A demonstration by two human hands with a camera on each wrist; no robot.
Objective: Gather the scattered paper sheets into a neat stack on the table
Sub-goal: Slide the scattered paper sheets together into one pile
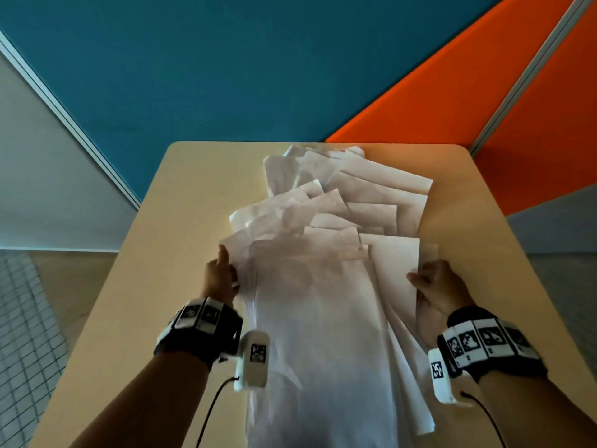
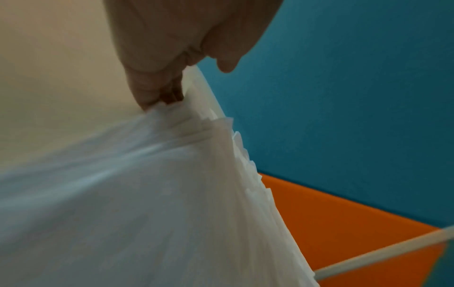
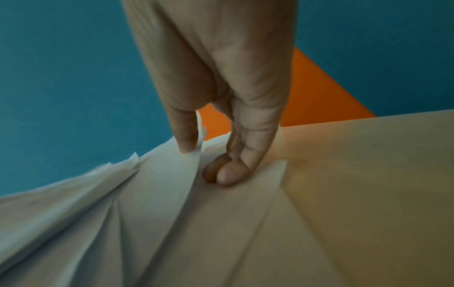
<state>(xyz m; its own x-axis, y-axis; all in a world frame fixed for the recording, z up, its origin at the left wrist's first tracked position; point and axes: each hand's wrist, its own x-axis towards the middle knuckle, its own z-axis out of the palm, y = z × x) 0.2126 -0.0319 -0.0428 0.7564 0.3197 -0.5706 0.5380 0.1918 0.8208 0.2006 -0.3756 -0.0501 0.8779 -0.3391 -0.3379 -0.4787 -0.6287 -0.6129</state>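
Several white paper sheets (image 1: 323, 247) lie fanned and overlapping down the middle of the beige table (image 1: 181, 221), from its far edge to the near one. My left hand (image 1: 223, 276) grips the left edge of the nearer bundle (image 2: 172, 174), fingers curled under the sheets and one finger pointing up. My right hand (image 1: 433, 286) pinches the right edge of the sheets (image 3: 172, 194), thumb on top and fingers (image 3: 236, 170) beneath a lifted sheet. The far sheets (image 1: 371, 185) lie untouched, spread at different angles.
Blue partition panels (image 1: 242, 66) and orange partition panels (image 1: 452, 101) stand behind the table's far edge. Bare tabletop shows to the left and to the right (image 1: 478, 227) of the paper. The floor (image 1: 26, 334) lies beyond the left edge.
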